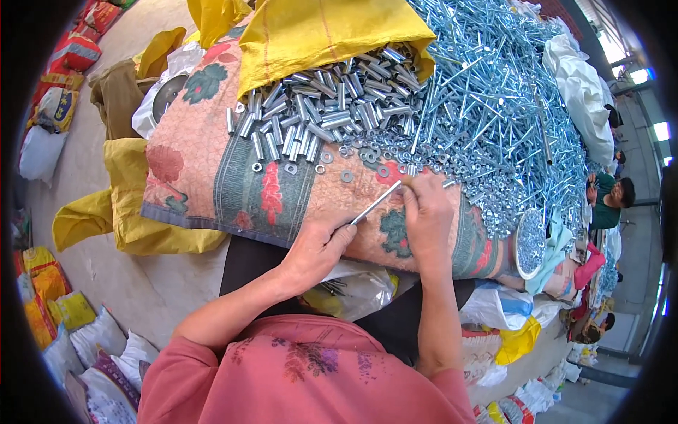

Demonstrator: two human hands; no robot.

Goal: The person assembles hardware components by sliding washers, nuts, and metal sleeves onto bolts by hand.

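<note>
My left hand (314, 251) is closed around the lower end of a long thin metal bolt (376, 203), which slants up to the right. At its upper end is my right hand (429, 208), thumb and fingers pinched together; what they hold is too small and covered to make out. Just beyond those fingertips lie loose washers (383, 171). Farther off, short metal sleeves (311, 116) spill out of a yellow woven sack (339, 32). To the right of them is a large heap of long bolts (487, 92), with small nuts (494, 201) scattered at its near edge.
A flowered quilt (191, 162) covers the work surface. A white bowl of small hardware (530, 244) stands at the right, beside a pale green cloth (554, 251). Filled sacks (99, 339) line the floor at left. Another person (609, 201) is at the far right.
</note>
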